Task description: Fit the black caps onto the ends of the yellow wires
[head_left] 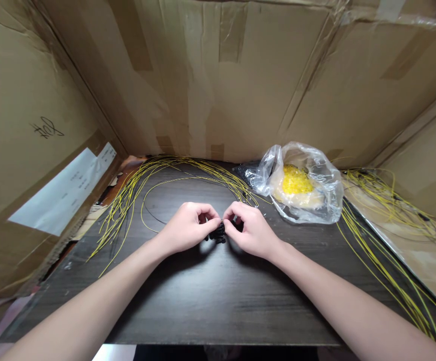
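My left hand (188, 226) and my right hand (250, 230) meet at the middle of the dark wooden table (218, 301). Both have their fingers curled and pinched together on a small cluster of black parts (218, 233) that rests on the tabletop between them. A thin yellow wire (154, 193) loops from behind my hands toward the back of the table. What exactly each fingertip grips is too small to tell.
A bundle of yellow wires (128, 195) curves along the back left. A clear plastic bag (300, 183) with small yellow pieces lies at the back right. More yellow wires (383, 240) trail down the right side. Cardboard walls (218, 75) enclose the table.
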Tool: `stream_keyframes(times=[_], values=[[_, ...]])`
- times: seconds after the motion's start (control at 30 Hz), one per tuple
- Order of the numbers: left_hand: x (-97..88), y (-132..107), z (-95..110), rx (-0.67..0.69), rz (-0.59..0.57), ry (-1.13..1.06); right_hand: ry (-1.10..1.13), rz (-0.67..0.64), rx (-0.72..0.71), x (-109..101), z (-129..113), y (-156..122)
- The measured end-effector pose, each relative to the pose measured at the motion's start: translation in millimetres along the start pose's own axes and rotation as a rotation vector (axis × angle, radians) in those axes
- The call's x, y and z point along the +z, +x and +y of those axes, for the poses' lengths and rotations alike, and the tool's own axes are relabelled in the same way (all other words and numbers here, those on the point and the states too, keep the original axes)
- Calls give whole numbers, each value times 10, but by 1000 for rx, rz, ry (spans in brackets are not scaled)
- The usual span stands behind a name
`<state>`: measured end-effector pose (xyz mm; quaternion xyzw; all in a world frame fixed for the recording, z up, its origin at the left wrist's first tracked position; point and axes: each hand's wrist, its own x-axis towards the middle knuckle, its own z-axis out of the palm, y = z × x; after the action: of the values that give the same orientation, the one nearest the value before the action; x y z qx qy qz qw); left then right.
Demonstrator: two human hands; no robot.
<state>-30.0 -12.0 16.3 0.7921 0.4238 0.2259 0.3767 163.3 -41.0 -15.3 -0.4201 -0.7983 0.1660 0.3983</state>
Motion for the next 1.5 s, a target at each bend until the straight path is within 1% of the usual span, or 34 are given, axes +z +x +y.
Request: stream_keyframes(times=[0.27,0.6,1.1,1.4,1.5], values=[[1,5,-21,-1,0,-26,11,1,15,9,0,2],[7,-5,-4,17,8,6,24,-1,25,17,3,-5],[9,-1,5,5,8,27,51,-2,54,17,-2,2],[-8,19,-22,-4,20,-28,24,18,57,-4,14,18],[-15,25,-32,-1,40,-8,7,56,64,-20,33,25]])
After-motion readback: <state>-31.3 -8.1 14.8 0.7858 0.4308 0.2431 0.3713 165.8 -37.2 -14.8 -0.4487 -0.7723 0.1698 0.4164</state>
